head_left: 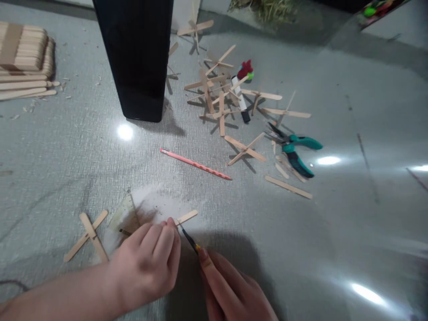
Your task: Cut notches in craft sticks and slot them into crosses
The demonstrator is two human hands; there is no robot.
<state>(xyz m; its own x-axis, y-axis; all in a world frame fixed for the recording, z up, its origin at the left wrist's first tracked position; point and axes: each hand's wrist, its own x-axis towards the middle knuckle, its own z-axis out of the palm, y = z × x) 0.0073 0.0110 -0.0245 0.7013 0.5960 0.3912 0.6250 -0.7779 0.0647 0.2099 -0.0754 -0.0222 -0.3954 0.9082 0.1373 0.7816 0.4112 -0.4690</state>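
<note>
My left hand (150, 254) is closed around a popsicle stick (187, 216), whose rounded end sticks out past the fingertips. In my right hand (230, 285) is a slim tool with a dark tip and a bit of yellow, perhaps a craft knife (190, 239); its handle is mostly hidden by the fingers. The tip meets the stick close to my left fingertips. Under and behind my left hand lies a clear ruler or protractor (125, 214), partly covered, on a whitish patch. Left of it, two crossed sticks (90, 234) rest on the table.
A pink pencil (197, 165) lies mid-table, with a black upright panel (140, 67) behind it. Further right are several crossed-stick pieces (245, 150), teal-handled pliers (294, 149), a white marker (240, 99) and a loose stick (288, 187). Bundled sticks (30, 49) sit far left.
</note>
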